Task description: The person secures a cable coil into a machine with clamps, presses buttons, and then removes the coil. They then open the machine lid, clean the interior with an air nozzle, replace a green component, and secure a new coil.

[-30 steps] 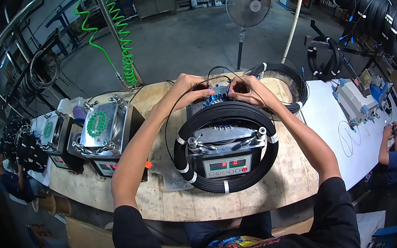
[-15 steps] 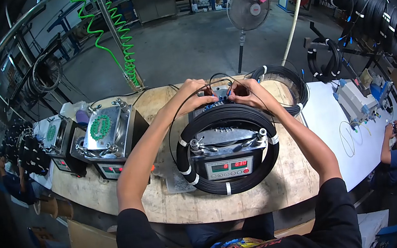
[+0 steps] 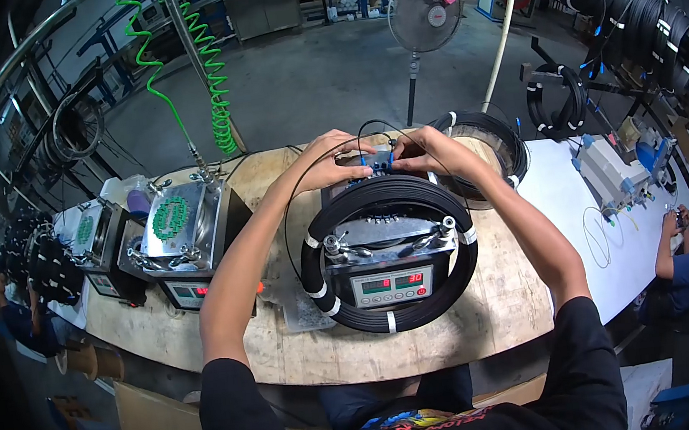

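Across the far side of a polishing-type machine with a metal top [image 3: 388, 234], my left hand [image 3: 329, 163] is closed in a pinch at a blue-ended cable connector [image 3: 364, 162]. Opposite it, my right hand [image 3: 430, 152] pinches near a second blue connector [image 3: 391, 158]; the fingertips partly hide it. Both ends sit just above a row of small blue fittings on the machine's top. A thin black cable loops up between my hands. A thick coil of black cable [image 3: 312, 270], bound with white bands, rests upright around the machine's front and its red digital display [image 3: 392, 286].
To the left stand two similar machines, one with a green ring on its metal plate [image 3: 170, 217]. Another black cable coil [image 3: 514, 147] lies at the right on the wooden bench [image 3: 504, 299]. A fan [image 3: 427, 17] stands beyond. Other people sit at both sides.
The view has shifted slightly. My right fingers have moved a little up at the connector; my left hand stays pinched beside it. The coil and machine stay in place.
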{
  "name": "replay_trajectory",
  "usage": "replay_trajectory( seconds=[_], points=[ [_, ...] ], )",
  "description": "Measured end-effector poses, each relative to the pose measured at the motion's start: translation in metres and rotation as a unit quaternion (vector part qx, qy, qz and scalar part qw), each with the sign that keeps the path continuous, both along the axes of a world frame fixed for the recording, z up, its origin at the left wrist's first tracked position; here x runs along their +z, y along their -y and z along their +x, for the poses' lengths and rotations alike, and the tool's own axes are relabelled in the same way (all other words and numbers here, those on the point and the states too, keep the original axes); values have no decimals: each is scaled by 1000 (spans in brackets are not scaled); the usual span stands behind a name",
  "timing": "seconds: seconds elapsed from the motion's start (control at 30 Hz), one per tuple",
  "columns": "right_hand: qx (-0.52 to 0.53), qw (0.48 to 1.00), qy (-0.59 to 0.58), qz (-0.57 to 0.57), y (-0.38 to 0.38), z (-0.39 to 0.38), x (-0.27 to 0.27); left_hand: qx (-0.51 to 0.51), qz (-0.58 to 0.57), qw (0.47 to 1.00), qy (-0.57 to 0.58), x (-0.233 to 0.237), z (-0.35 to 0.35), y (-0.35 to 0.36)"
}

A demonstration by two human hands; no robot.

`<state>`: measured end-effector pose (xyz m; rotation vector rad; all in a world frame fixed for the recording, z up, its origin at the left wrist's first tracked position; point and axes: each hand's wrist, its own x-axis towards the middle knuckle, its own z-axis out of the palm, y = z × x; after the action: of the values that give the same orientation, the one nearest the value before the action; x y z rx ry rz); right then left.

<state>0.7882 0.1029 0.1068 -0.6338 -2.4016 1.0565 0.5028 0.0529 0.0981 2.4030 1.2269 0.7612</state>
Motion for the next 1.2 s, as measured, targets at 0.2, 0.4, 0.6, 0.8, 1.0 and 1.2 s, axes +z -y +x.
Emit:
replay_trajectory(
  seconds=[0.2,0.4,0.6,0.8,1.0,1.2],
  points=[
    [-134,970,132,150,-32,-6,40,20,-9,999,-46,0,-1,-1],
    [-122,923,359,-62,-61,-29,26,6,-56,998,-26,5,0,-2],
    [-201,936,209,-199,-98,-16,-1,11,-41,999,-31,7,5,2],
    [-208,934,-18,-289,-82,21,-23,0,-41,998,-44,3,0,-7],
    [-210,926,-101,-298,-62,33,-31,-29,-92,995,9,6,-1,-6],
    [-96,932,-213,-277,-52,47,-47,-75,-135,987,34,9,-4,-9]
  ],
)
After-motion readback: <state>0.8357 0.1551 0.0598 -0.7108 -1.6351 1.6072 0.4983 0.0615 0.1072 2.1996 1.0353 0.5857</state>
